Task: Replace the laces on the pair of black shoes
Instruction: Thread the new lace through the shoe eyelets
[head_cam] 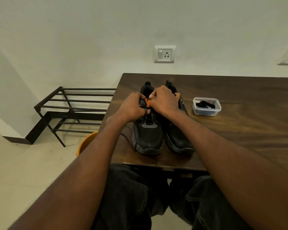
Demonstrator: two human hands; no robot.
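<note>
Shoes, a black pair, are sitting side by side at centre frame, toes toward the near edge of the wooden table (239, 130). Left hand (133, 107) is gripping the tongue of the left shoe (147, 135); right hand (165, 102) is curling its fingers over the right shoe (176, 138), pinching near the orange tag (147, 102). Farther right, a clear container (207, 107) is holding black laces (205, 104).

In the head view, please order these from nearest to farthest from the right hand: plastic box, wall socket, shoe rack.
From the right hand:
1. Plastic box, on the table to its right.
2. Wall socket, on the wall behind.
3. Shoe rack, on the floor far left.
</note>
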